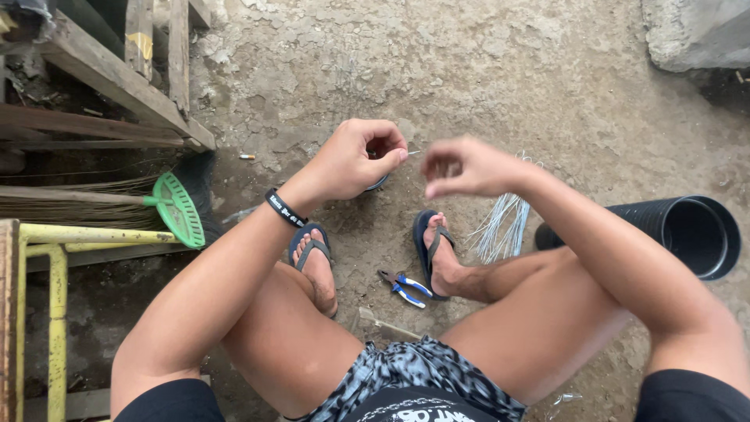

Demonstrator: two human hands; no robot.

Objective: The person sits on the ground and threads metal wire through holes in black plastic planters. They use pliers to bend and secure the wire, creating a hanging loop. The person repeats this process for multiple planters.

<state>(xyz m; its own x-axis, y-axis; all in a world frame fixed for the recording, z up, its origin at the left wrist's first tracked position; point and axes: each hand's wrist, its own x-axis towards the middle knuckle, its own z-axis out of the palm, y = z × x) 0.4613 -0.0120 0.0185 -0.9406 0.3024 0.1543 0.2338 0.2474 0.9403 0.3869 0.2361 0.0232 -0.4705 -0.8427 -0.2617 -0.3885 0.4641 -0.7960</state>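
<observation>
Thin wire (412, 152) pinched near its tip in left hand (353, 162) fingers, right hand (467, 166) fingers loosely curled, holding nothing visible; likely light, springy, easily bent.

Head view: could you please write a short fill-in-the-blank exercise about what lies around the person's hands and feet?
1. The pliers on the ground have blue and ____ handles.
2. The left hand pinches a thin ____.
3. The bundle of wires lies beside the person's ____ foot.
4. The broom has a ____ plastic head.

Missing words: white; wire; right; green
</observation>
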